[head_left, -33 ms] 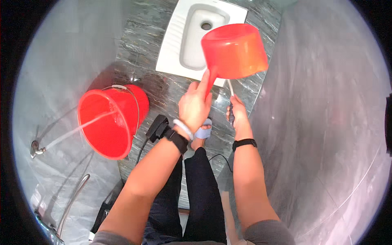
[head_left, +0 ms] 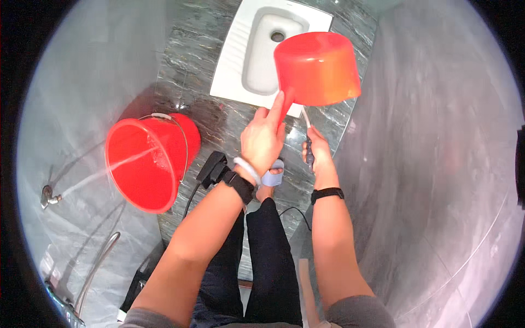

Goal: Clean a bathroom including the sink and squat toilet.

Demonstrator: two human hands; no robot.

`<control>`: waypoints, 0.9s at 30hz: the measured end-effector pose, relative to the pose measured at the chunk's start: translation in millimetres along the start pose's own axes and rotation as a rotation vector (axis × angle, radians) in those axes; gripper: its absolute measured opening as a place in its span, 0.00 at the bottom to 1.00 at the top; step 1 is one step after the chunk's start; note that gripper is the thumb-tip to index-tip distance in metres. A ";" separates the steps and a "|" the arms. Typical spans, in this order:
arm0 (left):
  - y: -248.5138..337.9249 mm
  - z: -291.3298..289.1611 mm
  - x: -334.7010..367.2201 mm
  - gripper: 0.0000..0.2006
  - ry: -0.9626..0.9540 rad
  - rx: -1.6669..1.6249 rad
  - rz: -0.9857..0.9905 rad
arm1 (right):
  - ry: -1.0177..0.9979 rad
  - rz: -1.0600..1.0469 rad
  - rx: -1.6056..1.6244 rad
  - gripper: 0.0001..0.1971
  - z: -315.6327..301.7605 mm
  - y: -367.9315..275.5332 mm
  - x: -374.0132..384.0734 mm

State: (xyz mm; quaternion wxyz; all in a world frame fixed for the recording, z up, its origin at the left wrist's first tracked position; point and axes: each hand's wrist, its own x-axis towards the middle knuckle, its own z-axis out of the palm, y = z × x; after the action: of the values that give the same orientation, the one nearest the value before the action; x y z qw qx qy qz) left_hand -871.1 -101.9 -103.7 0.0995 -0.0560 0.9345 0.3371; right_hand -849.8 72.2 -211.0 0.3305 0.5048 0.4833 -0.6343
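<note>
The left hand (head_left: 261,141) is closed around the handle of a red dipper (head_left: 317,68), one finger lying straight along it. The dipper's bowl sits beyond the fingertips, ahead of the grip and a little to its right, above the near right part of a white squat toilet (head_left: 232,76). Its inside is out of sight, and from this angle I can't be sure which way its mouth faces.

The right hand (head_left: 320,148) is wrapped around a dark ribbed handle (head_left: 309,152); a pale shaft (head_left: 305,116) runs forward out of that grip and disappears behind the dipper, which hides the tool's far end.

Over on the left, a red bucket (head_left: 187,135) leans toward the wall tap (head_left: 48,198), whose stream of water (head_left: 104,172) shoots into it. The left forearm partly covers a black block (head_left: 213,168) with a cable. A curved metal pipe (head_left: 94,265) is cut off low at the left. The toilet's far edge runs out of view, and a tiny mark (head_left: 290,5) there is too small to read.
</note>
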 end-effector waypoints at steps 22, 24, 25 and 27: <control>-305.0 -175.2 -240.0 0.34 -0.015 0.333 -0.730 | -0.055 -0.214 -0.503 0.28 92.4 82.2 -60.2; -345.9 -134.3 -220.4 0.33 -0.237 0.471 -0.761 | -0.059 -0.243 -0.545 0.27 81.7 82.6 -58.7; -369.0 -115.2 -211.6 0.33 -0.238 0.445 -0.752 | -0.038 -0.255 -0.558 0.27 78.7 83.2 -57.3; -406.3 -72.3 -194.4 0.32 -0.322 0.492 -0.901 | 0.020 -0.270 -0.595 0.28 70.4 82.4 -53.4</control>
State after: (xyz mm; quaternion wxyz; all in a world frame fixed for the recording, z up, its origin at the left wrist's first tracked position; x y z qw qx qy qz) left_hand -622.8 -452.4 -257.2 0.3866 -0.3741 0.8422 0.0366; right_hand -783.1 -24.0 -181.2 0.3717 0.3239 0.7132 -0.4983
